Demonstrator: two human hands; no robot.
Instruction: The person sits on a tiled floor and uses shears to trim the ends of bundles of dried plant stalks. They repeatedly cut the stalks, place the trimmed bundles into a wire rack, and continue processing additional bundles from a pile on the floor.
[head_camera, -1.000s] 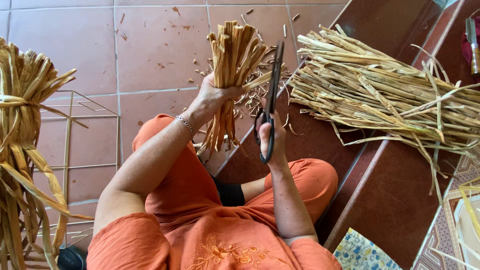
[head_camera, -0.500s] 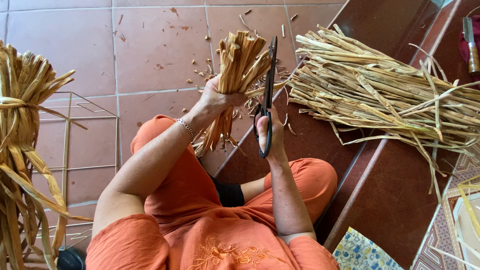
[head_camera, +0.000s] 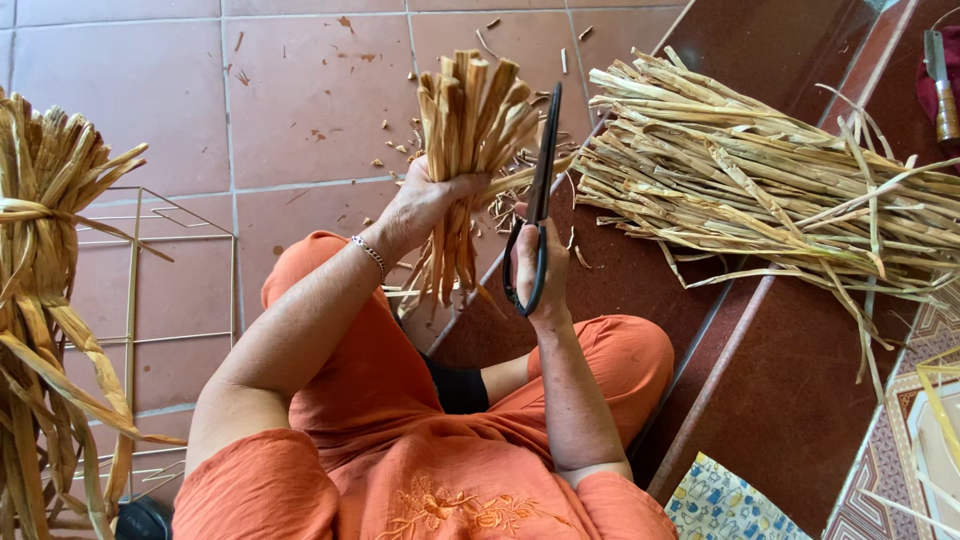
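Note:
My left hand (head_camera: 425, 205) grips a thick bunch of dried tan stalks (head_camera: 470, 125) around its middle, with the cut ends pointing up and away from me. My right hand (head_camera: 530, 270) holds black scissors (head_camera: 538, 190) by the handles, and the blades point up beside the right edge of the bunch. The blades look nearly together. A thin bracelet sits on my left wrist. My orange-clothed knees are below both hands.
A large loose pile of dried stalks (head_camera: 780, 190) lies on the dark red step at right. A tied bundle of stalks (head_camera: 45, 290) lies over a thin wire frame (head_camera: 180, 270) at left. Small cut scraps (head_camera: 400, 140) litter the tiles. A knife handle (head_camera: 942, 100) is at the far right.
The bunch has turned more upright in my left hand. The scissors have shifted slightly right and their blades now stand beside the bunch's right edge.

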